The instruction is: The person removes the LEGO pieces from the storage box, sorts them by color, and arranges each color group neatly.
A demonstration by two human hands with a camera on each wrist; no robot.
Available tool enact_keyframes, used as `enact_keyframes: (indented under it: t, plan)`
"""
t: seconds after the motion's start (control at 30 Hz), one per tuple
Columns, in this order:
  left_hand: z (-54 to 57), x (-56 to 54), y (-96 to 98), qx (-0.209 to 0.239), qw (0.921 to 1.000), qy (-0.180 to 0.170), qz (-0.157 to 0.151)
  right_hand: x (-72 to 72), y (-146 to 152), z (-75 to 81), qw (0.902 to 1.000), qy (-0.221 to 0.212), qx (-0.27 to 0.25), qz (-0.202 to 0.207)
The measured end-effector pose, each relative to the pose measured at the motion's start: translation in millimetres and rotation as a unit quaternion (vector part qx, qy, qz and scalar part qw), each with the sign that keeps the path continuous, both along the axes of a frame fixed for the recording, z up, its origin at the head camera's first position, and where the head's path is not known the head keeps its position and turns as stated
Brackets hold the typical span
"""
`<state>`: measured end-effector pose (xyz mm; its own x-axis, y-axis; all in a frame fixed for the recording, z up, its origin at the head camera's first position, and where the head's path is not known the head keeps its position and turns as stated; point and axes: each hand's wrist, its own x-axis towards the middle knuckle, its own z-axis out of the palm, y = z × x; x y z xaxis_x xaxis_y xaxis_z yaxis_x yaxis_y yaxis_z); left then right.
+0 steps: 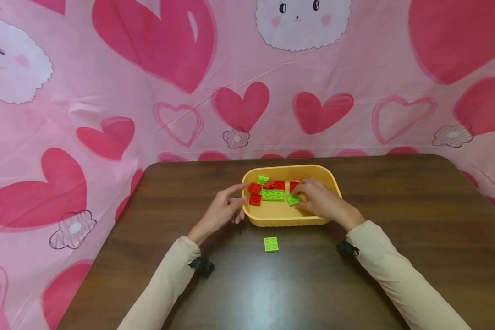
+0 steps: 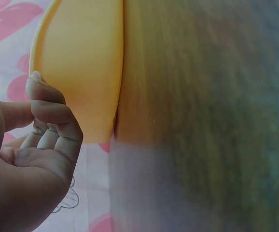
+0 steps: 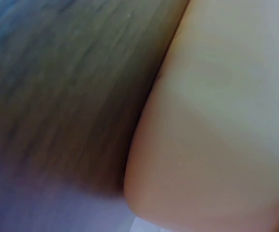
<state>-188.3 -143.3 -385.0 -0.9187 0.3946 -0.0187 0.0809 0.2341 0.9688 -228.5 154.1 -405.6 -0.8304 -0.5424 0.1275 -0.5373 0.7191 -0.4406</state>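
Observation:
A yellow plastic tub (image 1: 272,223) holds red and light green toy building bricks. My left hand (image 1: 220,211) is at the tub's left end, its thumb and fingertips gripping the rim; in the left wrist view the fingers of the left hand (image 2: 43,130) are bent against the tub wall (image 2: 89,72). Inside the tub's right half, my right hand (image 1: 319,199) pinches a light green brick (image 1: 292,200) between fingers and thumb. A red brick (image 1: 294,185) lies partly hidden behind those fingers. The right wrist view shows only the tub wall (image 3: 212,121), no fingers.
One square light green brick (image 1: 271,244) lies on the dark wooden table (image 1: 231,293) in front of the tub. Red bricks (image 1: 255,199) and a long green brick (image 1: 273,195) sit inside the tub's left half. Behind the table hangs a pink heart-patterned cloth (image 1: 280,68).

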Motion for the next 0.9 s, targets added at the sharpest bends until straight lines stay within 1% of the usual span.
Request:
enact_keyframes:
  t: [0.13,0.3,0.47,0.53,0.73,0.9]
  plan:
    - [3.6,1.5,0.6,0.002,1.0000,0.002,0.001,1.9,-0.1,1.5,0.9999,0.009,-0.004,-0.006]
    - [3.5,1.9,0.4,-0.004,1.0000,-0.002,0.001,2.6,-0.2,1.3,0.9997,0.019,-0.010,-0.007]
    - [2.6,2.3,1.3,-0.005,1.0000,0.001,0.000,-0.1,1.5,-1.5,0.9995,0.022,-0.022,0.007]
    - [2.3,2.2,1.7,-0.005,1.0000,0.002,0.001,-0.9,2.3,-1.6,0.9993,0.017,-0.032,0.010]
    - [1.4,1.8,1.2,-0.001,1.0000,0.000,-0.001,-0.7,2.1,3.9,0.9983,-0.019,-0.055,0.007]
    - [2.6,2.1,1.1,-0.003,1.0000,-0.001,-0.002,1.6,2.8,7.2,0.9978,-0.048,-0.033,0.030]
